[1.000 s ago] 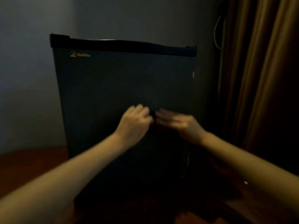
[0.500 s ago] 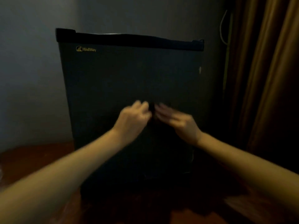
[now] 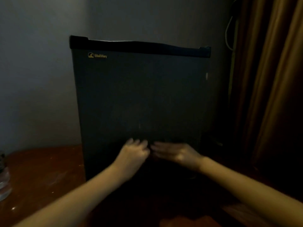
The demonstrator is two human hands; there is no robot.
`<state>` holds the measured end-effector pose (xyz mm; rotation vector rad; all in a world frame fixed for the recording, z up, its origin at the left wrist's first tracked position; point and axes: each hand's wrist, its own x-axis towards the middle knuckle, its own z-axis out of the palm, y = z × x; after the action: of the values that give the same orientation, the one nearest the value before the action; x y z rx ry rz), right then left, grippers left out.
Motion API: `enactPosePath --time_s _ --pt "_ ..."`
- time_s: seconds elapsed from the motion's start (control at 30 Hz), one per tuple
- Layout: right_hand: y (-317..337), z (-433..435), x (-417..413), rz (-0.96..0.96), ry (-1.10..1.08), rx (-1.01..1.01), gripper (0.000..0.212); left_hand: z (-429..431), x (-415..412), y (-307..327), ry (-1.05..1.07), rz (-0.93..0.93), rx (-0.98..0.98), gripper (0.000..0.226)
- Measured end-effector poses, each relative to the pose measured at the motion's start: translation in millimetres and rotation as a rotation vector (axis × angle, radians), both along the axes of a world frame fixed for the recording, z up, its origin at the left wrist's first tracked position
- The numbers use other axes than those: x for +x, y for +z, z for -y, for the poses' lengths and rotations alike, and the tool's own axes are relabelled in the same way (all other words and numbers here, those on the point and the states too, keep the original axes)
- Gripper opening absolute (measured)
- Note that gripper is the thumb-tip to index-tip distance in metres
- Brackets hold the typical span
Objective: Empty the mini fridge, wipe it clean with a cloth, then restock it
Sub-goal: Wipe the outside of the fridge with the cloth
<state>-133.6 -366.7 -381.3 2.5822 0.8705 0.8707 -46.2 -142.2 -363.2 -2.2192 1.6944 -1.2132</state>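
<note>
The mini fridge (image 3: 139, 95) has its door shut, so the flat dark front bars the way inside. To its left the wooden surface (image 3: 45, 169) gives open room out to a clear bottle (image 3: 4, 182) at the far left. On the right a narrow dark gap runs between fridge and curtain (image 3: 270, 95), and a white cable (image 3: 227, 35) hangs against the wall there. Above the fridge top the space is open.

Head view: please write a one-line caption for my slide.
In dim light, left hand and right hand meet low before the closed mini fridge on a wooden top.
</note>
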Motion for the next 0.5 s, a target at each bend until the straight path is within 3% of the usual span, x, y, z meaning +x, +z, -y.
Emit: enactPosePath --time_s 0.17,0.27,0.37,0.5 --pt "148 -15 18 0.385 0.000 0.121 0.041 -7 6 136 -0.035 0.193 -0.442 0.008" --pt "215 -28 34 0.587 -0.038 0.218 0.048 -1 -2 197 -0.036 0.169 -0.650 0.016" --pt "214 -39 42 0.638 -0.051 0.286 0.040 0 -3 204 -0.025 0.177 -0.611 0.019" --pt "145 -47 39 0.543 -0.024 0.302 0.038 -12 7 143 -0.068 0.152 -0.549 0.006"
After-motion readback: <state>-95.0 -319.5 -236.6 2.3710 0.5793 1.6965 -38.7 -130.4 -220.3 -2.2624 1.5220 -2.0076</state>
